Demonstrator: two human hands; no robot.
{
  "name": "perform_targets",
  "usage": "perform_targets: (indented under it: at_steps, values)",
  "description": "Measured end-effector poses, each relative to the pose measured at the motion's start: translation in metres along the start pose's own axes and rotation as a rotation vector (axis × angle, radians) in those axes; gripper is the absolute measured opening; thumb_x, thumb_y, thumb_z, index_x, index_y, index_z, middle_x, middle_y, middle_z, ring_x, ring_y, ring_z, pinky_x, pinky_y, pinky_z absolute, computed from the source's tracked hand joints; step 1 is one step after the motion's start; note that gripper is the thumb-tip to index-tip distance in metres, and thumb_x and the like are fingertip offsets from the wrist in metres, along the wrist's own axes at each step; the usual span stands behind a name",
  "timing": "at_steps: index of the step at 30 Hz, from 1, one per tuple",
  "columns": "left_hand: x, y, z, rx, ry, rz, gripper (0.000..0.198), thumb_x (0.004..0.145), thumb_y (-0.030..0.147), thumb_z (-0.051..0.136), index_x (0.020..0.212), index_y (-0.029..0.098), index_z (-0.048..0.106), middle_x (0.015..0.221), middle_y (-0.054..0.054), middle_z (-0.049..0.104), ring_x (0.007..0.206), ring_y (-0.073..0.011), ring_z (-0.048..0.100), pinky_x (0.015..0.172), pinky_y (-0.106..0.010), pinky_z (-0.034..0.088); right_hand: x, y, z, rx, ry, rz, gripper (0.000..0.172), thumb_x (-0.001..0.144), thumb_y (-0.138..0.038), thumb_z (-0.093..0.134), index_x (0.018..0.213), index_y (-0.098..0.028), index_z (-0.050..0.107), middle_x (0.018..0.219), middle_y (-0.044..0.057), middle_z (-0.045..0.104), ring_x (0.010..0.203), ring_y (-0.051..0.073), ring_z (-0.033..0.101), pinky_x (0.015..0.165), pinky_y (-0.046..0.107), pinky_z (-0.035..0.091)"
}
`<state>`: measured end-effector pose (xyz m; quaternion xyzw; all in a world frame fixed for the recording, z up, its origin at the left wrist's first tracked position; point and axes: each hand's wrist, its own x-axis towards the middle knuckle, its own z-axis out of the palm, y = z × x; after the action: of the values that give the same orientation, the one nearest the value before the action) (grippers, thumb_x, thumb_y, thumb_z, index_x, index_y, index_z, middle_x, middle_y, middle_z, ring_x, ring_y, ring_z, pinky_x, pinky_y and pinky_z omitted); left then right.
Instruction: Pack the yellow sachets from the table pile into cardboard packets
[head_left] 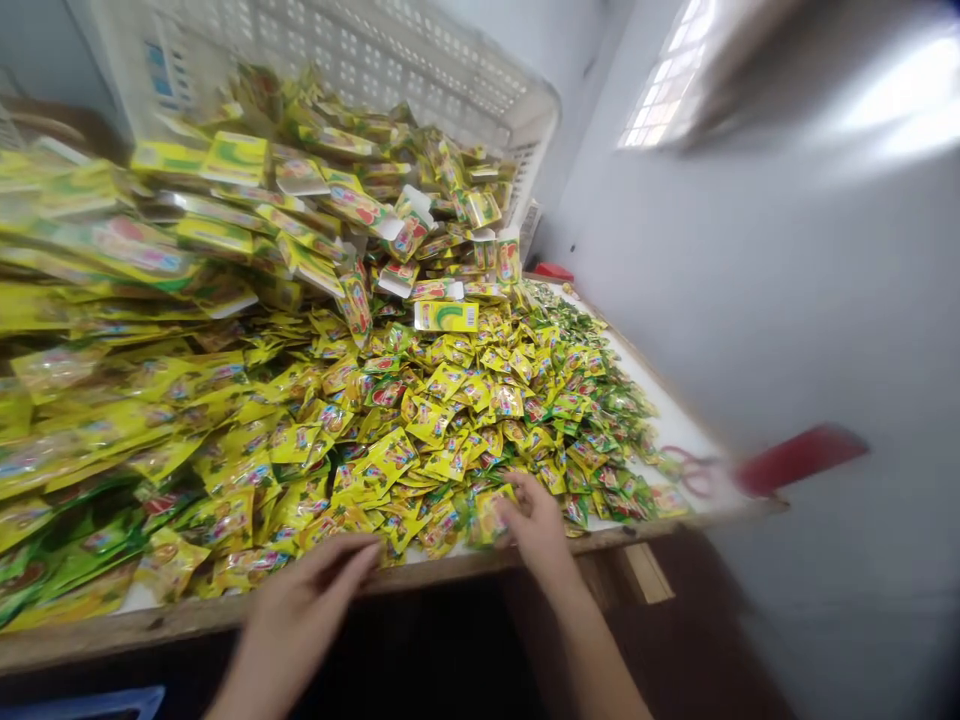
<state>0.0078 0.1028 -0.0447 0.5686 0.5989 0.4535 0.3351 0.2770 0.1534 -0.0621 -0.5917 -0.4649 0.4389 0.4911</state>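
Observation:
My right hand (536, 530) is at the table's front edge, with thumb and fingers closed on a small yellow sachet (491, 513). To its left, my left hand (311, 590) hovers over the wooden edge, blurred. Its fingers are loosely stretched and I see nothing held in them. Just beyond both hands spreads a thick heap of shiny yellow and green sachets (450, 450) with fruit pictures. Small yellow cardboard boxes (446, 317), some with white flaps standing up, are piled behind the sachets.
A white perforated plastic crate (480, 75) lies tilted at the back, spilling boxes and sachets. At the right corner are scissors with pinkish handles (697, 475) and a red object (802, 460). The wooden table edge (442, 572) runs along the front; a pale wall (787, 290) stands right.

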Motion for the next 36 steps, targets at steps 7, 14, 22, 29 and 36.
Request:
perform_targets:
  at_steps: [7, 14, 22, 29, 36]
  values:
    - [0.057, 0.024, 0.137, 0.338, -0.374, 0.021, 0.027, 0.069, 0.013, 0.062, 0.095, 0.017, 0.067, 0.070, -0.006, 0.071, 0.070, -0.0234, 0.066, 0.065, -0.029, 0.041, -0.001, 0.020, 0.000, 0.156, 0.018, 0.051, 0.034, 0.067, -0.028, 0.070, 0.097, -0.020, 0.055, 0.080, -0.003, 0.052, 0.057, 0.014, 0.058, 0.038, 0.026, 0.055]
    - [0.050, 0.027, 0.146, 0.344, -0.395, 0.010, 0.018, 0.059, 0.013, 0.068, 0.074, 0.020, 0.064, 0.073, -0.006, 0.068, 0.072, -0.0246, 0.063, 0.063, -0.029, 0.036, -0.002, 0.009, -0.011, 0.402, 0.034, 0.118, 0.040, 0.063, -0.031, 0.076, 0.093, -0.023, 0.050, 0.081, -0.002, 0.057, 0.062, 0.016, 0.059, 0.040, 0.024, 0.052]
    - [0.046, 0.029, 0.145, 0.042, -0.388, -0.057, 0.013, 0.071, 0.024, 0.060, 0.063, 0.021, 0.050, 0.064, 0.001, 0.059, 0.066, -0.0174, 0.058, 0.062, -0.025, 0.042, -0.013, 0.004, -0.022, 0.501, 0.123, 0.098, 0.036, 0.069, -0.035, 0.077, 0.086, -0.022, 0.048, 0.072, -0.003, 0.059, 0.060, 0.014, 0.057, 0.048, 0.022, 0.047]
    - [0.039, 0.047, 0.107, -0.633, -0.377, -0.319, 0.016, 0.079, 0.031, 0.064, 0.085, 0.021, 0.054, 0.073, 0.003, 0.061, 0.066, -0.0126, 0.059, 0.065, -0.023, 0.047, -0.011, 0.010, 0.020, 0.166, 0.247, -0.078, 0.024, 0.077, -0.032, 0.070, 0.081, -0.021, 0.049, 0.070, -0.004, 0.055, 0.064, 0.014, 0.053, 0.060, 0.024, 0.042]
    - [0.040, 0.044, 0.112, -0.617, -0.207, -0.315, 0.038, 0.070, 0.029, 0.076, 0.103, 0.018, 0.061, 0.095, -0.006, 0.070, 0.094, -0.0213, 0.066, 0.083, -0.031, 0.050, -0.006, 0.008, 0.032, 0.001, 0.269, -0.173, 0.019, 0.077, -0.029, 0.066, 0.073, -0.021, 0.049, 0.070, -0.004, 0.049, 0.067, 0.015, 0.048, 0.063, 0.025, 0.042]
